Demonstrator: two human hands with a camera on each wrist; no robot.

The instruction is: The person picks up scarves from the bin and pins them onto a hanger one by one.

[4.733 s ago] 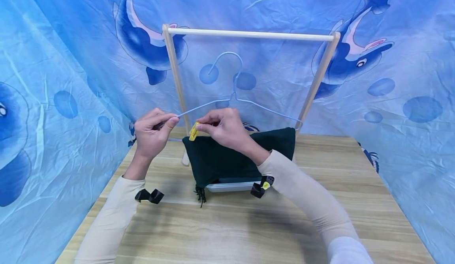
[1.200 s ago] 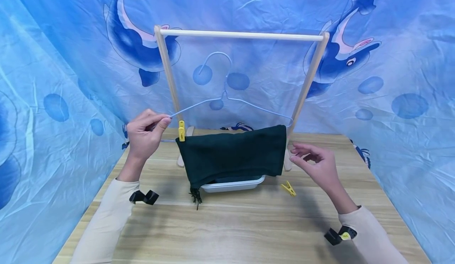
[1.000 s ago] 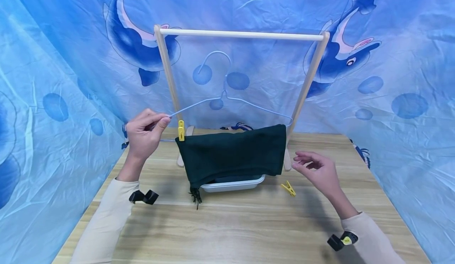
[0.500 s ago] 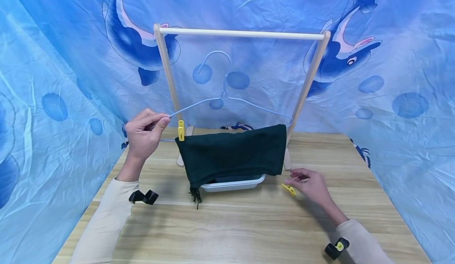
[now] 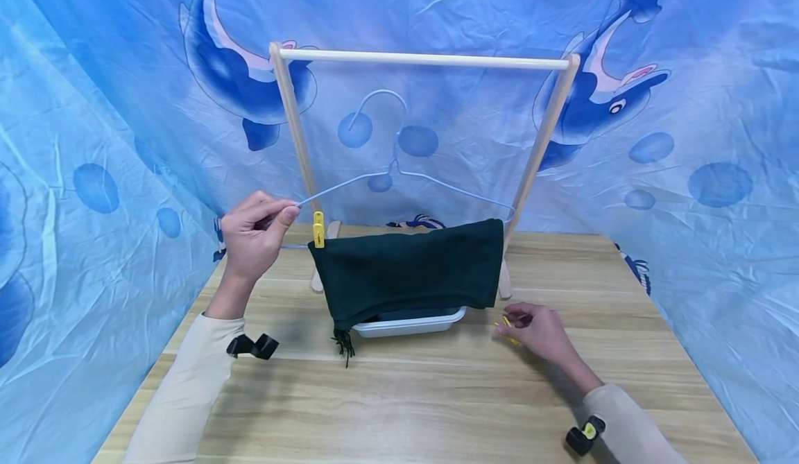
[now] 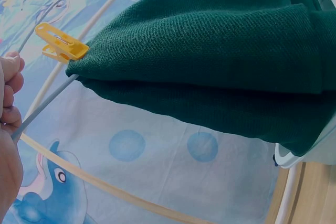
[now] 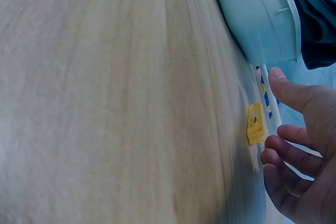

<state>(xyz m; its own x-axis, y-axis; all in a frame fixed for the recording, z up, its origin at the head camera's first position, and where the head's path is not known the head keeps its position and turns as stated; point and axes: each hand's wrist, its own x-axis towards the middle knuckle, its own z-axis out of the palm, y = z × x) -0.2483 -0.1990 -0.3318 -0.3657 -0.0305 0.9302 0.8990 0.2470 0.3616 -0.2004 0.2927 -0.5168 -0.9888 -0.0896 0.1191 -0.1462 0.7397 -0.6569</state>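
Observation:
My left hand (image 5: 252,232) pinches the left end of a light-blue wire hanger (image 5: 458,190) and holds it up. A dark green fringed scarf (image 5: 406,270) lies folded over the hanger's lower bar. One yellow clothespin (image 5: 319,229) clips the scarf's left corner to that bar; the left wrist view shows this clothespin (image 6: 63,44) close to my fingers. My right hand (image 5: 539,332) is low over the table at a second yellow clothespin (image 5: 513,340), partly covered by the fingers. In the right wrist view this clothespin (image 7: 255,124) lies on the wood, with thumb and fingers apart beside it.
A pale plastic tray (image 5: 408,327) sits under the scarf, which hangs partly in front of it. Behind stands a wooden rack (image 5: 424,58) with a white top bar. Blue dolphin-print curtain (image 5: 699,103) encloses the wooden table (image 5: 399,401).
The right hand clipped the first clothespin onto the scarf's left corner, moved right, then came down to the second clothespin on the table. The left hand keeps its pinch on the hanger.

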